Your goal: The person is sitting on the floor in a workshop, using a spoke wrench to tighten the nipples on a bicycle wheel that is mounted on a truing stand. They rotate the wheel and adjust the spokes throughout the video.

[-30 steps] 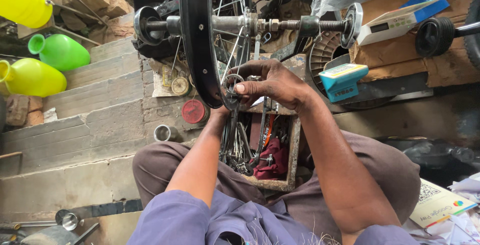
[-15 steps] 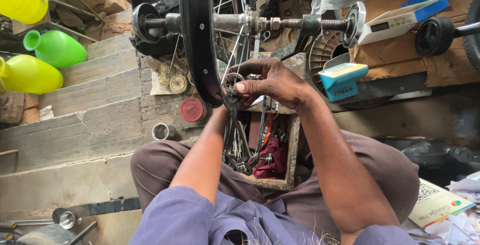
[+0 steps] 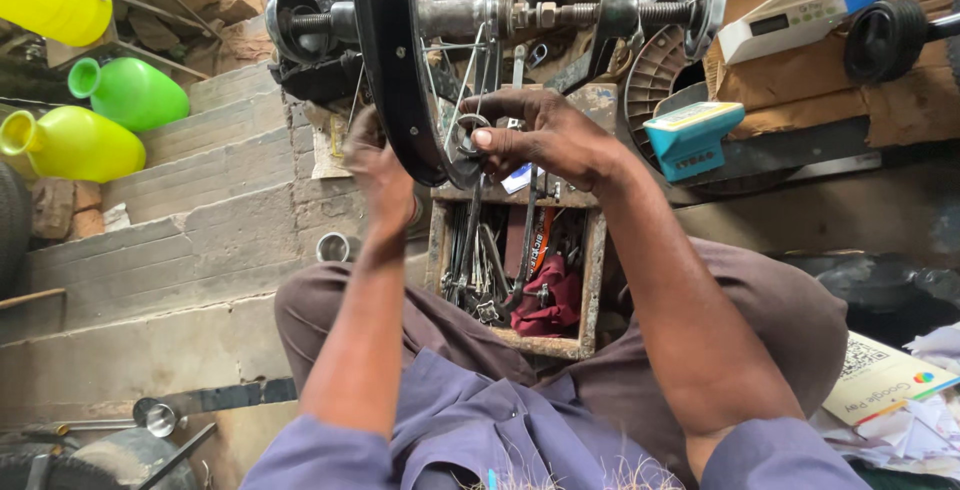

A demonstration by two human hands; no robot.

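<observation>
- My left hand (image 3: 378, 165) sits behind the black wheel rim (image 3: 395, 60), fingers curled on it; grip partly hidden.
- Rim hangs upright on its axle (image 3: 500, 18), above the tool box (image 3: 515, 275).
- My right hand (image 3: 545, 135) pinches a small round tool (image 3: 467, 138) at the spokes, thumb pressed flat.
- Best to steady the rim and turn in small, even steps.
- Both forearms reach up, wrists bent inward.

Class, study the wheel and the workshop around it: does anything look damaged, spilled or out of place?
Nothing stands out as damaged or spilled. The right hand pinches a small round tool at the black wheel rim; the left hand steadies the rim. The tool box below is crowded.
</observation>
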